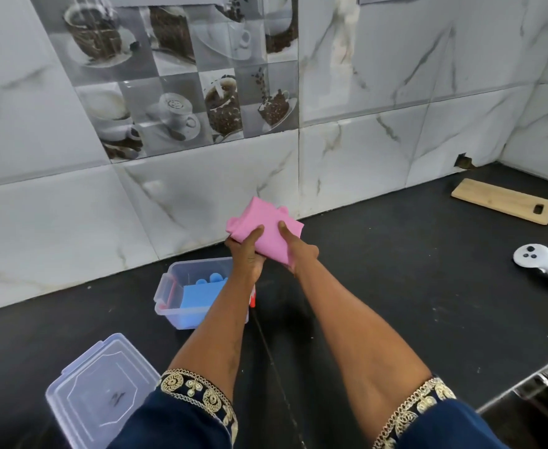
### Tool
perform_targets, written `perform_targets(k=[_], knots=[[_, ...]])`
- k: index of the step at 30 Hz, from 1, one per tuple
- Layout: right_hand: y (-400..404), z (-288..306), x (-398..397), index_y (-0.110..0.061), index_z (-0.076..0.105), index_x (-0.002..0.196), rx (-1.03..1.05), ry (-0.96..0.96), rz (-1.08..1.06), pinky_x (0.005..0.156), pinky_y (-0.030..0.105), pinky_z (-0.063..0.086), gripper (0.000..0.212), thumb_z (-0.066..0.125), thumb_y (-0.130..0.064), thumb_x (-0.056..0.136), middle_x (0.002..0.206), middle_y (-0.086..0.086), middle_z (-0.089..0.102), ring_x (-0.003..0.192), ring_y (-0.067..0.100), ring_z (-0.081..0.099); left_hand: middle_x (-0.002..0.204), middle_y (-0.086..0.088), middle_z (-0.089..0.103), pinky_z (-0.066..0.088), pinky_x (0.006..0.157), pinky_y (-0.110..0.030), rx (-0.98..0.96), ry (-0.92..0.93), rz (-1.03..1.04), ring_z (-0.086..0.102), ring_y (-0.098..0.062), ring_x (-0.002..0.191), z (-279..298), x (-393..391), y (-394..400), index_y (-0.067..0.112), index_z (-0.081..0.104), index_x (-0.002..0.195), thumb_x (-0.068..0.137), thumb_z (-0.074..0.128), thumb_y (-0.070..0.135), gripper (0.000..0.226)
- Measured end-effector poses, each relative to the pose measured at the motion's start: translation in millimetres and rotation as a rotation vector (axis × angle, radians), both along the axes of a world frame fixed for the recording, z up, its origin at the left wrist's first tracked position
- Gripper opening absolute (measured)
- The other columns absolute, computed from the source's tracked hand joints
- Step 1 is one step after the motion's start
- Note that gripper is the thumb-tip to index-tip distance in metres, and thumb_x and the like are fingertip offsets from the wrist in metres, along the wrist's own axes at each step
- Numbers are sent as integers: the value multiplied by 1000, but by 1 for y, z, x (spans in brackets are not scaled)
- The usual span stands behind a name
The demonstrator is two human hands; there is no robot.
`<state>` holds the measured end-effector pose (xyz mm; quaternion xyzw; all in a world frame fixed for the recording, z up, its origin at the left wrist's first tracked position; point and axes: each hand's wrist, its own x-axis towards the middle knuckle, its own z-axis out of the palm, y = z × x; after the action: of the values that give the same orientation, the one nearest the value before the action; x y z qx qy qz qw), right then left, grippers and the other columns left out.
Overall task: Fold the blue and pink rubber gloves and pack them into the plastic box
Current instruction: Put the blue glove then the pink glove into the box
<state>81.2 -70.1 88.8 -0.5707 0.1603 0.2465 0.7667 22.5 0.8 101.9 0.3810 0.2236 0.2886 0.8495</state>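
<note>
A folded pink rubber glove (266,222) is held up in the air in front of the tiled wall. My left hand (246,251) grips its left side with the thumb on top. My right hand (298,251) grips its right side, thumb also on top. Below and to the left, the clear plastic box (169,286) stands open on the black counter. A folded blue glove (198,296) lies inside the box, partly hidden by my left forearm.
The box's clear lid (97,393) lies on the counter at the near left. A wooden cutting board (502,200) sits at the back right, a white controller (541,264) at the right. A steel sink edge (531,384) shows at the lower right.
</note>
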Motion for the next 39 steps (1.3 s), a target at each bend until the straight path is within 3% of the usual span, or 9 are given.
perform_targets(k=[3,7,14,17,20,23,26,32,39], knots=[[20,-7,-8,5,48,131,-2,-77,63,97,44,52,91,88,-39,62,130,17,57,111,31,61,134,-25,49,39,102,-66,37,18,-51,48,-42,126,3,-22,29,-2,35,142,82,56,-15,65],[42,-5,-23,3,60,118,-42,-229,218,84,39,56,60,83,-29,73,121,19,64,94,27,61,125,-21,55,49,95,-57,27,109,-50,52,-38,118,2,-49,67,-3,42,138,78,62,-11,64],[77,-3,-52,-2,60,114,-400,-406,391,95,41,51,55,79,-35,76,120,16,64,109,32,60,126,-18,62,57,85,-47,176,418,-114,61,-34,114,-9,-103,133,-2,53,127,75,77,0,57],[86,-9,-63,-2,52,123,-557,-465,478,95,38,46,56,73,-34,81,128,17,57,117,33,55,126,-20,62,61,73,-40,202,507,-117,65,-29,96,-18,-112,142,-5,58,117,76,76,-3,45],[90,-13,-68,-1,43,131,-679,-531,549,99,37,43,58,68,-29,87,136,19,50,124,34,51,125,-24,60,54,81,-43,272,606,-77,62,-31,94,-29,-112,140,-7,54,114,77,78,3,45],[93,-13,-72,0,35,132,-760,-590,594,98,38,43,53,60,-23,92,135,21,49,123,35,52,130,-23,54,51,94,-51,374,718,-71,58,-38,111,-36,-106,138,-6,41,129,80,77,11,64],[96,-13,-76,1,29,133,-783,-631,646,92,36,45,48,53,-14,94,132,21,52,120,34,55,133,-22,52,50,97,-51,450,796,-114,55,-39,118,-38,-101,140,-2,39,134,85,72,14,61],[100,-26,-85,4,34,138,-898,-656,783,100,33,44,47,50,-8,95,138,17,49,124,29,52,135,-18,50,45,101,-40,786,1107,-258,51,-33,121,-41,-99,139,1,41,136,93,58,20,51],[103,-38,-92,2,43,134,-1143,-823,764,104,32,43,42,50,-13,96,135,17,52,125,28,51,126,-11,60,48,91,-35,1217,1350,-194,58,-27,115,-47,-95,128,9,55,126,88,62,35,46]])
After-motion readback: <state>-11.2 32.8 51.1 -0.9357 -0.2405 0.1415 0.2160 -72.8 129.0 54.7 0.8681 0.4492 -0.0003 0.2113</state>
